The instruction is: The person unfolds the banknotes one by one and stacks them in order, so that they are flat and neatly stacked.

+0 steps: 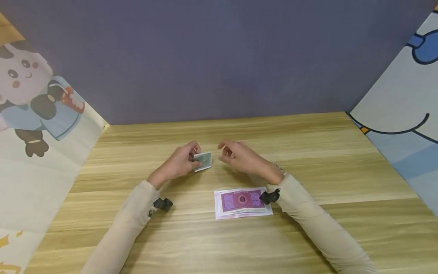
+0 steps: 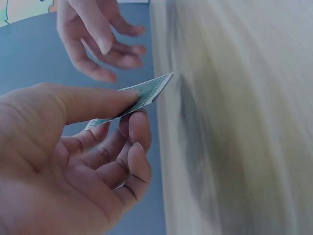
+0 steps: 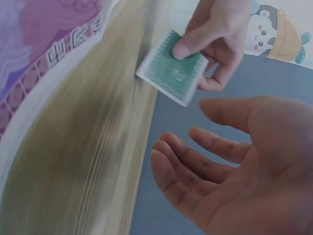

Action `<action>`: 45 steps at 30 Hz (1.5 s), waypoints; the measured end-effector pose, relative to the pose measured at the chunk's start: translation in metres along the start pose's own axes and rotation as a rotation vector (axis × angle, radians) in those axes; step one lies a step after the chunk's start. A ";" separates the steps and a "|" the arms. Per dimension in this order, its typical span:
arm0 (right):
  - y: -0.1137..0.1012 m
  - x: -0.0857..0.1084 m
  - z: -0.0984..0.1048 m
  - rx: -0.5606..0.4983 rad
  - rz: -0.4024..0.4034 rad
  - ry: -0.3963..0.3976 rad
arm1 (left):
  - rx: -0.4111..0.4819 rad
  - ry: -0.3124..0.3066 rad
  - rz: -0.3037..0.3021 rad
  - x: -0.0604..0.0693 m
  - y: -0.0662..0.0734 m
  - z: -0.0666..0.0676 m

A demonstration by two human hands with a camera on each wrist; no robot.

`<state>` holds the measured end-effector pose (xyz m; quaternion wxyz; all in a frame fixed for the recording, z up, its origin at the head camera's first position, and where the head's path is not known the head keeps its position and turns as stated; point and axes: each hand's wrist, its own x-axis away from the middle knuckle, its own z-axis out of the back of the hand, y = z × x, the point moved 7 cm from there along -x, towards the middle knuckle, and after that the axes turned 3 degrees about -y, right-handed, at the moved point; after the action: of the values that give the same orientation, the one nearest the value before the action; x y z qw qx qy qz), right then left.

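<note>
Between thumb and fingers, my left hand (image 1: 179, 160) pinches a small green paper note (image 1: 204, 161) with a white border, held above the table. It appears folded into a small rectangle; in the right wrist view its green face (image 3: 173, 73) is turned toward the camera. My right hand (image 1: 244, 156) hovers just right of the note, apart from it, its fingers loosely bent with nothing between them. Nearer to me lies a purple-and-pink banknote (image 1: 243, 201) on top of other paper notes, partly covered by the right wrist's camera.
The wood-grain table (image 1: 154, 243) meets a grey-blue wall (image 1: 222, 61) at its far edge. Side panels with cartoon pictures stand at left (image 1: 41, 95) and right (image 1: 393, 99). A dark wrist camera (image 1: 163, 204) sits on the left sleeve, another (image 1: 270, 197) on the right.
</note>
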<state>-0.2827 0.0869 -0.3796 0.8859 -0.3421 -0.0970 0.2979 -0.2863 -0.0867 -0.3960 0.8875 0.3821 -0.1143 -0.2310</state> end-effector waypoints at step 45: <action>-0.056 0.034 0.053 -0.130 0.133 0.046 | 0.629 -0.127 -0.142 0.014 0.061 -0.005</action>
<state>-0.2498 0.1033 -0.3040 0.8422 -0.4112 -0.0726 0.3410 -0.2521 -0.0537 -0.3547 0.6988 0.6292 -0.2080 -0.2692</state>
